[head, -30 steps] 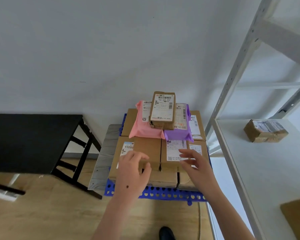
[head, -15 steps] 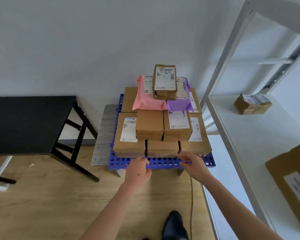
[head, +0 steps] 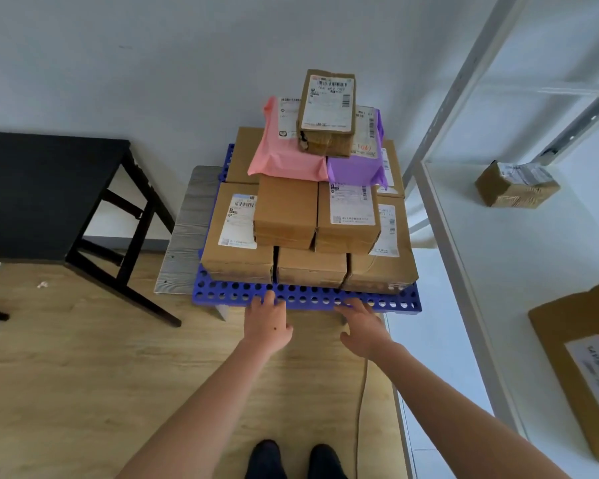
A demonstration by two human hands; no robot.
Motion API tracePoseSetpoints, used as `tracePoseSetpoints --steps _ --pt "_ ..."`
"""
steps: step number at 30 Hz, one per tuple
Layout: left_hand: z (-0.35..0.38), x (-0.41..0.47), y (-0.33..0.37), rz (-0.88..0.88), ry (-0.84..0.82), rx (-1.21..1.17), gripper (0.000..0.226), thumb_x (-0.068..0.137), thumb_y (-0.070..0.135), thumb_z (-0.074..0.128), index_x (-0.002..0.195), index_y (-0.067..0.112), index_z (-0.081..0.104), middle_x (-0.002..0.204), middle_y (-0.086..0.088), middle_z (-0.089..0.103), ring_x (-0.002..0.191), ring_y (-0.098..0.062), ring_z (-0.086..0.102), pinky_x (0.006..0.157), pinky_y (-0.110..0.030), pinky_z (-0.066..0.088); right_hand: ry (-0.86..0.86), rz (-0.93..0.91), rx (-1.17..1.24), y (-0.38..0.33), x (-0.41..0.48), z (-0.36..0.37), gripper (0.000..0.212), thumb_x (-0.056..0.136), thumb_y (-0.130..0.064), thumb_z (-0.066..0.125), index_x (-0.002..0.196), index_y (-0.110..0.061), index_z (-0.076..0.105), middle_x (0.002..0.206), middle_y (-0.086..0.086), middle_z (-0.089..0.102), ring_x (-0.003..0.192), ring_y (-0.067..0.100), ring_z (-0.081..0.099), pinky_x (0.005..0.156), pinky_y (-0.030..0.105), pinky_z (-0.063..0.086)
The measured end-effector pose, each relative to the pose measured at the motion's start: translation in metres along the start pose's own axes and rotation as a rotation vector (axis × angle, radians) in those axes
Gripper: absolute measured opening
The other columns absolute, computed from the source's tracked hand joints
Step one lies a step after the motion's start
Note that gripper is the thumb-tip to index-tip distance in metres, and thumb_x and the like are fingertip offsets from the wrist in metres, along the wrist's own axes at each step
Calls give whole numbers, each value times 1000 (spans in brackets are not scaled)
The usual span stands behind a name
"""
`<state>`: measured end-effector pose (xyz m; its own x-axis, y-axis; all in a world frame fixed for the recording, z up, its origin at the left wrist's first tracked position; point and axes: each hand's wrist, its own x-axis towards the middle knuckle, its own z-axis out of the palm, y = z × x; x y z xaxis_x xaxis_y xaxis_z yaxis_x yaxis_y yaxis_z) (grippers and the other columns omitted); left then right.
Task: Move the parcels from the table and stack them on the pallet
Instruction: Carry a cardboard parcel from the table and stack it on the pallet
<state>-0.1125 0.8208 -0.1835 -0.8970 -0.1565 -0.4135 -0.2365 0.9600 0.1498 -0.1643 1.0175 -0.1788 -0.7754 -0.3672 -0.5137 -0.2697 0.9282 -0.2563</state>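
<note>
Nearest, at the right edge, a large flat parcel [head: 564, 344] is seen lying label up on the white table [head: 498, 271], not yet moved. Just beyond, the left hand [head: 268, 324] and the right hand [head: 363, 328] are held out over the wooden floor. Both are empty, with fingers straight and slightly spread. Their tips are placed at the front edge of the blue pallet [head: 395, 303], though whether contact is made cannot be told.

On the pallet, parcels are stacked in tiers. Three cardboard boxes [head: 237, 257] are set along the front at the bottom, and two smaller boxes [head: 286, 209] are laid above them. Higher up, a pink mailer [head: 281, 157] and a purple mailer [head: 355, 171] are placed side by side, and a small taped box [head: 327, 112] is laid across both. Farthest off, a small taped parcel [head: 516, 184] is seen on the table beside the shelf frame.

The cardboard parcels are judged stiff and are best taken by two opposite sides, the large one with both hands. Their weight cannot be read. The mailers are judged soft and slippery, so anything set on them may be expected to slide.
</note>
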Motion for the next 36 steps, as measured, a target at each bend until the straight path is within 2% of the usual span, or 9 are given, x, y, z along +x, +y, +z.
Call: tracePoseSetpoints --steps 8,17,21,24,26,28,30,33,36 --pt "5 12 -6 -43 27 80 45 87 33 58 128 18 46 140 -8 24 121 -30 40 103 -47 35 94 37 -6 4 9 19 75 88 -8 55 151 -28 20 157 2 13 145 27 14 113 39 33" --pt "15 -1 -20 -4 106 97 41 89 26 55 127 18 43 137 -10 28 116 -27 46 102 -47 37 155 42 -81 -11 10 21 65 86 7 53 143 -21 41 147 5 26 129 28 39 100 38 48" --pt "27 -12 -34 0 166 120 36 93 21 53 128 21 44 137 -8 34 119 -27 46 103 -47 36 153 16 -63 -20 4 25 64 87 9 53 142 -22 45 147 5 27 130 28 38 104 37 45" --pt "30 -19 -42 -23 174 112 30 92 16 55 122 23 52 136 -4 42 117 -26 49 100 -47 39 140 22 -40 -32 -2 30 61 88 10 50 141 -20 47 148 7 26 130 30 37 107 38 42" --pt "29 -26 -46 -52 201 112 30 82 11 67 109 21 61 127 -5 52 107 -28 57 91 -50 45 133 12 -41 -39 -6 33 62 87 12 49 141 -19 46 148 8 26 129 31 36 108 37 41" --pt "28 -29 -50 -56 183 148 40 52 2 85 86 18 69 104 -6 64 84 -30 65 71 -51 53 133 11 -38 -45 -8 35 61 88 11 48 141 -19 46 148 8 26 129 31 36 108 37 41" --pt "30 -28 -55 -55 202 169 48 33 -1 89 71 18 68 88 -6 66 69 -29 65 59 -47 54 136 24 -29 -49 -9 34 59 89 11 48 140 -19 48 148 8 25 129 32 37 106 37 42" --pt "28 -19 -58 -37 247 163 48 27 -3 88 64 18 67 78 -3 65 60 -28 62 55 -42 53 135 41 -13 -54 -4 30 57 88 12 48 137 -18 51 148 8 26 128 32 38 105 38 44" --pt "22 -8 -61 -24 265 185 45 30 -3 87 65 18 68 73 -3 64 60 -29 62 55 -42 52 138 34 -9 -56 7 23 60 87 13 47 138 -17 51 148 8 26 127 33 39 105 38 44"
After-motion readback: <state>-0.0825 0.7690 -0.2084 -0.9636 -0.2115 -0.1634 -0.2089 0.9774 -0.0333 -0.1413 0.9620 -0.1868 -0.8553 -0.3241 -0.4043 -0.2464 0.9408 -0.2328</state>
